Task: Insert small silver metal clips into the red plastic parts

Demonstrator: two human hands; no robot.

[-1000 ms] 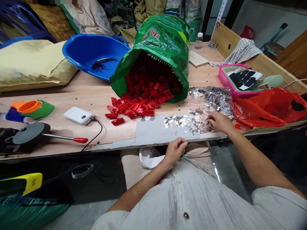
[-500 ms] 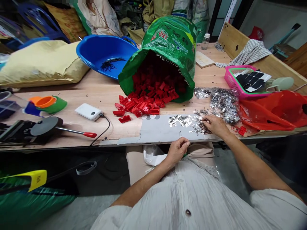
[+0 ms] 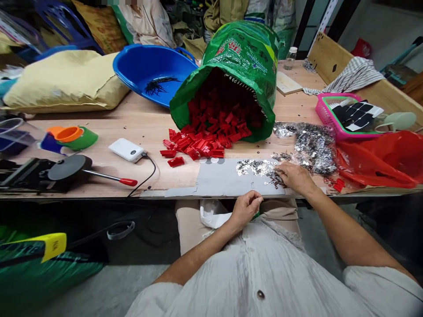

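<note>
My right hand (image 3: 295, 177) rests on the table edge, fingertips down among a scatter of small shiny metal pieces (image 3: 256, 167) on a grey sheet (image 3: 224, 182); its fingers are curled together on the pieces. A bigger heap of the same metal pieces (image 3: 313, 143) lies just beyond it. My left hand (image 3: 246, 208) hangs below the table edge over my lap, fingers closed in a loose pinch; what it holds is hidden. A green sack (image 3: 241, 57) lies tipped over, spilling red plastic parts (image 3: 198, 143) onto the wooden table (image 3: 139, 127).
A white power bank (image 3: 127, 149) with a black cable, a black hand press with a red-tipped lever (image 3: 66, 169), coloured cups (image 3: 71, 137), a blue basin (image 3: 152, 72), a pink basket (image 3: 343, 116), a red plastic bag (image 3: 383, 160) and a tan sack (image 3: 66, 81) surround the work spot.
My right hand has slid left across the metal pieces toward the grey sheet. The left hand stays closed below the table edge. The camera view has shifted a little.
</note>
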